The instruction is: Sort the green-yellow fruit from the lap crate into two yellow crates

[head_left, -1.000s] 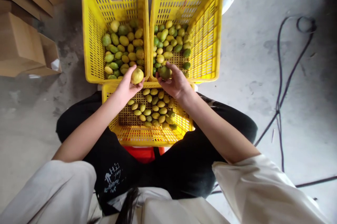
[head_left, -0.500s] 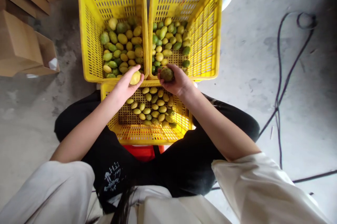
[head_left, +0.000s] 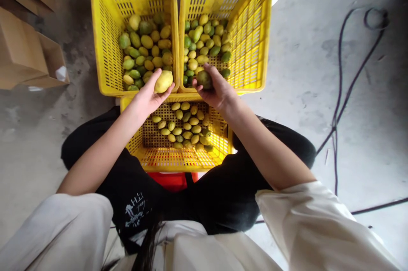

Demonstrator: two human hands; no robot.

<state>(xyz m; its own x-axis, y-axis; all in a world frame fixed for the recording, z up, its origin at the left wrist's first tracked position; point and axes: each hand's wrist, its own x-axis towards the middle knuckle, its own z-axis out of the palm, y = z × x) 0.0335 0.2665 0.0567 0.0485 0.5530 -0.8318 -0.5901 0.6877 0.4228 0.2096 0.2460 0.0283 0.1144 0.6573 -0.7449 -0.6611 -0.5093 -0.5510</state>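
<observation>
My left hand (head_left: 147, 97) cups a yellow fruit (head_left: 163, 81) over the near rim of the far left yellow crate (head_left: 99, 41). My right hand (head_left: 217, 91) grips a dark green fruit (head_left: 204, 79) at the near rim of the far right yellow crate (head_left: 255, 29). Both far crates hold several green and yellow fruits. A third yellow crate (head_left: 165, 158) sits between my knees, just below both hands, with several smaller fruits in its far half.
Cardboard boxes (head_left: 22, 50) stand at the left on the concrete floor. A black cable (head_left: 342, 105) runs across the floor at the right. A red object (head_left: 172, 179) shows under the near crate.
Both hands have moved slightly away from me, from above the near crate to the rims of the two far crates, each still holding its fruit.
</observation>
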